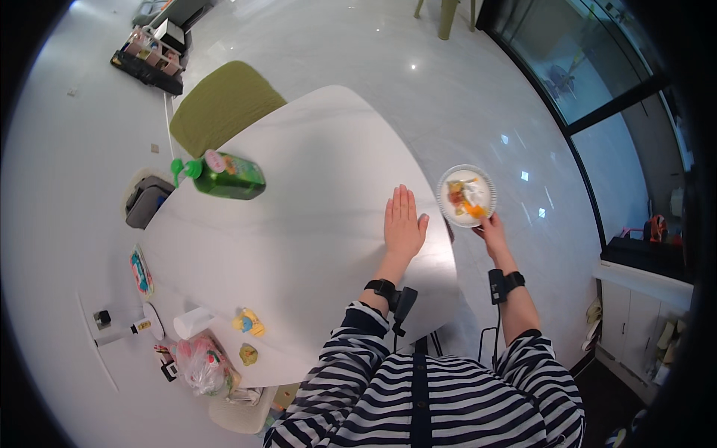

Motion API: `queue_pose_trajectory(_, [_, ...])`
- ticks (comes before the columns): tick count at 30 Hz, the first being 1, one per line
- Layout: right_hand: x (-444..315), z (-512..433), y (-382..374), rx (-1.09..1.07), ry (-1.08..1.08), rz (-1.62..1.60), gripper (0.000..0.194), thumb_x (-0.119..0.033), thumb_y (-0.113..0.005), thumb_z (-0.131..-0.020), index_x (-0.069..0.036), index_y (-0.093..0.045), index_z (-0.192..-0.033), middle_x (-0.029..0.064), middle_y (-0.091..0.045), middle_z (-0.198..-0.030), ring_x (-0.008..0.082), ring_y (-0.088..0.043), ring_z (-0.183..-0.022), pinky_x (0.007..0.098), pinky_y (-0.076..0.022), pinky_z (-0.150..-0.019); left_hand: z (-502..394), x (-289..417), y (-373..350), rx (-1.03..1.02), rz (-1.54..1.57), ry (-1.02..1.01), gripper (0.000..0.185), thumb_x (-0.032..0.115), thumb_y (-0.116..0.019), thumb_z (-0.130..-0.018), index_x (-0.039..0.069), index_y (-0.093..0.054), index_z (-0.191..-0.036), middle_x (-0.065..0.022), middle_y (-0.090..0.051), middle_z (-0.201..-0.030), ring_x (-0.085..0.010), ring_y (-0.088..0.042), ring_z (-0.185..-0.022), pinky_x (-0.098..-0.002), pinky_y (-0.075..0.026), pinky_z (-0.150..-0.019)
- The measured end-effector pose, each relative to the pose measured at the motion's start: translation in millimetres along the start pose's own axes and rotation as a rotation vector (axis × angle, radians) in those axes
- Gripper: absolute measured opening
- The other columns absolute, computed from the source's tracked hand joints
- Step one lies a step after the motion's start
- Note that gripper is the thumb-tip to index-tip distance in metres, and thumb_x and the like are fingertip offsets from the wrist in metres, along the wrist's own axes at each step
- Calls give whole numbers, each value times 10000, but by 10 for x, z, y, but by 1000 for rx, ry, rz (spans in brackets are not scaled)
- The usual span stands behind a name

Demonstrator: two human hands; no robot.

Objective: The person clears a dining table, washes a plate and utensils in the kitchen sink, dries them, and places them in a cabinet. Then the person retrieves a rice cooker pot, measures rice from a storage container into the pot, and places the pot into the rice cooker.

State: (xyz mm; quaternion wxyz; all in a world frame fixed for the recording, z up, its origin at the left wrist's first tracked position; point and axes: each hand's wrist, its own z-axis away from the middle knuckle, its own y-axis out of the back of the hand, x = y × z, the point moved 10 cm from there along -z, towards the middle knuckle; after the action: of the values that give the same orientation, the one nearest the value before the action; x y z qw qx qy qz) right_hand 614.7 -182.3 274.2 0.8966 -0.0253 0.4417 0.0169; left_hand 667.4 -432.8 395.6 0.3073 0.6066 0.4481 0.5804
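Note:
My left hand [404, 224] lies palm down near the right edge of a white marbled table [302, 257], its fingers extended and the thumb spread. Nothing is in it. Just beyond that edge, my right hand [491, 232] grips the near rim of a round white dish [444, 208] with a ribbed edge. Inside the dish are orange, brown and white scraps [460, 197], too small to name exactly. The fingers under the dish are partly hidden. A green pump bottle [232, 176] with a label is across the table at the upper left.
Along the table's left side are a white paper roll [193, 323], a yellow toy-like item [248, 323], a small yellowish crumpled thing [248, 354] and a filled plastic bag [204, 364]. A green chair [227, 106] stands at the far side. Black-framed glass doors [588, 120] are on the right.

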Motion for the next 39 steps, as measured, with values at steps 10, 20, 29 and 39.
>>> queue_pose_trajectory(10, [484,-191,-411,-283,-128,68,278,-114,-501,-909,-42,-493,-1177,54,-589,-994,123,-597,-814,246,-534,-672,-89,819,-178,19,359,-115,347,201,-470,-909,34,-547,-1203,-163,-384,-1398,-357,-273,-1337,-482,-169,-1103])
queue_pose_trajectory(20, [89,-106,4,-273,-45,123,275,-173,-517,-907,-74,-505,-1164,27,-603,-989,94,-598,-792,230,-519,-650,1000,-1316,1521,435,457,825,157,169,-564,-885,32,-639,-896,-74,-611,-742,-194,-567,-605,-275,-480,-619])
queue_pose_trajectory(29, [-915,389,-355,-221,135,114,333,-154,-499,-915,-73,-482,-1238,30,-595,-1015,88,-582,-880,238,-511,-717,711,-2746,3541,877,-275,695,442,387,-514,-889,8,-575,-1108,-196,-587,-1093,-342,-502,-1070,-445,-379,-905])
queue_pose_trajectory(39, [-1097,863,-549,-130,116,116,338,-131,-476,-920,-34,-466,-1244,60,-592,-1087,131,-607,-914,286,-534,-769,100,-3463,3858,1024,64,762,445,490,-626,-793,108,-621,-1022,-68,-651,-862,-246,-603,-821,-425,-367,-810])
